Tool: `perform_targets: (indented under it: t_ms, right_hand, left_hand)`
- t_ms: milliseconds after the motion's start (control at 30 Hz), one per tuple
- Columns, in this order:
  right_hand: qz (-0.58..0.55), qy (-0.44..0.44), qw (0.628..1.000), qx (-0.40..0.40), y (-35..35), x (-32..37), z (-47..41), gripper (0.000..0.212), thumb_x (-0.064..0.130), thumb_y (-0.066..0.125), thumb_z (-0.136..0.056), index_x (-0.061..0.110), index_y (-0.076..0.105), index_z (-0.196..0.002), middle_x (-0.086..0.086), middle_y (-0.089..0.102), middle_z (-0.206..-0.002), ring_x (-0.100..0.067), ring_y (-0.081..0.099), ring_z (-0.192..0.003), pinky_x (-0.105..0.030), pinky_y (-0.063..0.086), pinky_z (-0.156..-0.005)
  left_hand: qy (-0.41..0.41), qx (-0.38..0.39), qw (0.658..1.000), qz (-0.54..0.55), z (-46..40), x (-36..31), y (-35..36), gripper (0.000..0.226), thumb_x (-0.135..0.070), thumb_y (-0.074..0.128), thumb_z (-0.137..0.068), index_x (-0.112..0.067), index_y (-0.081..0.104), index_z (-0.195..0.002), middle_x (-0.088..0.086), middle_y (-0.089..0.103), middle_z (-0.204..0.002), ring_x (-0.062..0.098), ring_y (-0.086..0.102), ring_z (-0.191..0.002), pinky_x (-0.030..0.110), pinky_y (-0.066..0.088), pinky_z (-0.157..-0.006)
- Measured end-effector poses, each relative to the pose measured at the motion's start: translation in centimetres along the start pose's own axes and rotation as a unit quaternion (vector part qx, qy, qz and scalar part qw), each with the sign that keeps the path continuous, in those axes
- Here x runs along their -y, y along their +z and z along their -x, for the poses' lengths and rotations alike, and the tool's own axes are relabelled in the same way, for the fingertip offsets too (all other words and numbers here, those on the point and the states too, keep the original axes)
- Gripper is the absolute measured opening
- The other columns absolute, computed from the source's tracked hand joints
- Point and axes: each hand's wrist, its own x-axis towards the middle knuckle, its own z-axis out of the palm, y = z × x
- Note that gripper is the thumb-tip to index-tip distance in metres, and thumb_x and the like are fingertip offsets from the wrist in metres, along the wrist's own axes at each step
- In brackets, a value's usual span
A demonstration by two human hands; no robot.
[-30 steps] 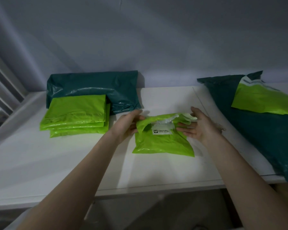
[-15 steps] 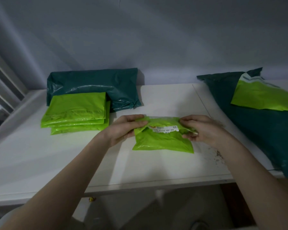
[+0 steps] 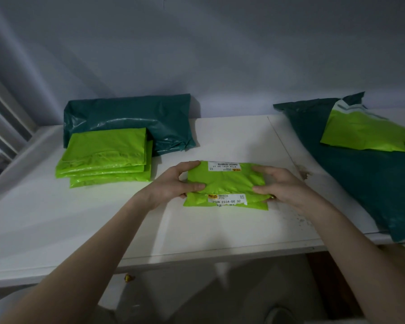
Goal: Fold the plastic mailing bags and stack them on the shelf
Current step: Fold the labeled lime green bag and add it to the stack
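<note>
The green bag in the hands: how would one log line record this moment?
step: folding | left hand and right hand: gripping lime-green bag ends | green stack: left, on dark green bag

Bare shelf (image 3: 232, 136) lies open between green stack (image 3: 108, 155) and dark bag (image 3: 372, 183).

White shelf (image 3: 232, 141), green bags (image 3: 103, 157) atop

The folded mailing bag (image 3: 227, 181) in the middle is showing bright lime green, and its two labels, the upper label (image 3: 223, 165) and the lower label (image 3: 227, 199), are showing white with black print and a barcode; the lower one is carrying a small yellow mark. The stack of folded bags (image 3: 105, 157) is glowing the same lime green. The bag behind the stack (image 3: 131, 115) is appearing dark teal. The large bag on the right (image 3: 369, 183) is also appearing dark teal, with a lime green bag (image 3: 365, 134) on it. The shelf (image 3: 80, 218) is looking white.
</note>
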Motion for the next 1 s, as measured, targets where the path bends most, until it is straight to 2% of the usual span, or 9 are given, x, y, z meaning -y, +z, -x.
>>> perform_targets:
  t_ms: [233,367,467,533,567,633,733,867,1000]
  right_hand:
    - [0.029,-0.026,0.999,-0.008,0.5,-0.5,-0.3,0.068,-0.014,0.057,-0.083,0.008,0.032,-0.143,0.001,0.042,-0.120,-0.004,0.054,-0.041,-0.013,0.045,-0.039]
    - [0.041,-0.019,0.999,-0.010,0.7,-0.5,-0.7,0.070,-0.012,0.057,-0.084,0.008,0.029,-0.144,0.004,0.040,-0.118,0.002,0.052,-0.035,-0.012,0.044,-0.037]
    - [0.080,-0.017,0.997,-0.005,0.8,-0.7,-1.0,0.071,-0.009,0.059,-0.084,0.007,0.026,-0.146,0.003,0.040,-0.130,-0.009,0.057,-0.049,-0.013,0.044,-0.037]
    - [0.139,-0.030,0.990,-0.005,0.8,-0.7,-1.2,0.070,-0.005,0.060,-0.085,0.005,0.026,-0.145,-0.001,0.034,-0.145,-0.010,0.055,-0.051,-0.013,0.043,-0.038]
    - [0.173,-0.040,0.984,-0.004,0.8,-0.6,-1.2,0.069,-0.003,0.061,-0.084,0.004,0.028,-0.144,-0.001,0.031,-0.148,-0.010,0.055,-0.050,-0.015,0.043,-0.040]
    - [0.249,-0.052,0.967,-0.005,0.8,-0.4,-1.2,0.069,0.005,0.062,-0.082,0.008,0.031,-0.144,0.002,0.028,-0.150,-0.016,0.061,-0.063,-0.021,0.048,-0.056]
    - [0.377,-0.037,0.925,-0.033,0.9,-0.5,-0.9,0.063,0.022,0.061,-0.079,0.014,0.038,-0.138,-0.004,0.026,-0.145,-0.028,0.056,-0.112,-0.031,0.044,-0.091]
    - [0.442,-0.138,0.868,-0.182,2.1,-0.4,0.3,0.053,0.028,0.052,-0.085,0.010,0.043,-0.134,-0.012,0.030,-0.138,-0.034,0.040,-0.121,-0.040,0.041,-0.096]
    - [0.482,-0.256,0.816,-0.191,4.9,-0.5,-0.1,0.060,0.039,0.026,-0.091,0.003,0.043,-0.136,-0.020,0.034,-0.147,-0.036,0.037,-0.132,-0.050,0.034,-0.104]
  left_hand:
    - [0.014,-0.009,0.998,-0.056,-0.5,-0.3,0.3,0.082,-0.014,0.073,-0.079,-0.026,0.027,-0.146,0.001,0.058,-0.120,0.014,0.062,-0.071,0.018,0.050,-0.052]
    - [0.033,-0.063,0.996,-0.051,-0.6,0.1,0.1,0.075,-0.016,0.076,-0.076,-0.025,0.038,-0.141,0.000,0.058,-0.118,0.021,0.061,-0.068,0.026,0.052,-0.054]
    - [0.043,-0.065,0.991,-0.105,-0.4,0.1,0.1,0.071,-0.022,0.073,-0.079,-0.018,0.039,-0.142,0.007,0.057,-0.117,0.011,0.057,-0.066,0.021,0.051,-0.053]
    - [0.057,-0.054,0.969,-0.236,-0.5,0.0,0.0,0.071,-0.030,0.065,-0.085,-0.012,0.033,-0.145,0.006,0.035,-0.147,0.014,0.060,-0.095,0.025,0.053,-0.077]
    - [0.054,-0.042,0.949,-0.307,-0.6,0.0,-0.1,0.070,-0.035,0.059,-0.089,-0.009,0.029,-0.146,0.006,0.022,-0.155,0.020,0.050,-0.121,0.026,0.042,-0.097]
    - [0.040,-0.016,0.923,-0.384,-0.6,-0.1,0.0,0.070,-0.040,0.047,-0.094,-0.006,0.020,-0.148,0.010,0.005,-0.158,0.023,0.018,-0.144,0.022,0.016,-0.111]
    - [0.030,-0.019,0.914,-0.405,-0.3,-0.2,0.5,0.066,-0.037,0.038,-0.099,-0.011,0.006,-0.151,0.010,-0.009,-0.158,0.031,0.007,-0.145,0.032,0.011,-0.114]
    - [0.138,-0.145,0.910,-0.364,0.4,-0.3,1.6,0.058,-0.035,0.030,-0.095,-0.016,0.019,-0.149,0.005,0.008,-0.158,0.024,0.012,-0.142,0.035,0.012,-0.114]
    - [0.195,-0.116,0.856,-0.465,-0.1,0.5,3.5,0.054,-0.042,0.018,-0.099,-0.024,0.011,-0.150,-0.007,0.006,-0.159,0.010,0.000,-0.146,0.032,-0.003,-0.116]
